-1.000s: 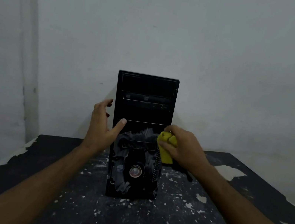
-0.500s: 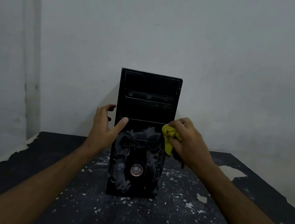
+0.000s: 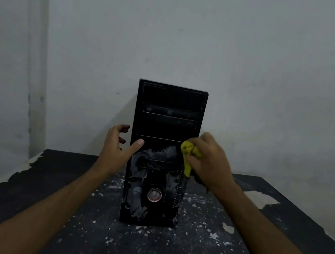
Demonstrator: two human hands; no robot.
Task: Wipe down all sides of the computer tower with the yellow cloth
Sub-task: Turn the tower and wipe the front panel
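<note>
Head view. The computer tower (image 3: 162, 154) is shown upright near the middle of a dark, paint-flecked table (image 3: 275, 244), its front panel turned to the camera and a pale wall (image 3: 261, 65) close behind it. The tower is steadied by the left hand (image 3: 114, 151): the thumb is laid on the front panel, while the fingers are curled round the left edge. The yellow cloth (image 3: 188, 154) is bunched in the grip of the right hand (image 3: 211, 163) and pressed against the tower's right front edge.

Risks, as judged: a hard sideways stroke may tip or slide the narrow tower; the bunched cloth may miss flat areas. Access to the rear face appears to be blocked by the wall unless the tower is turned.
</note>
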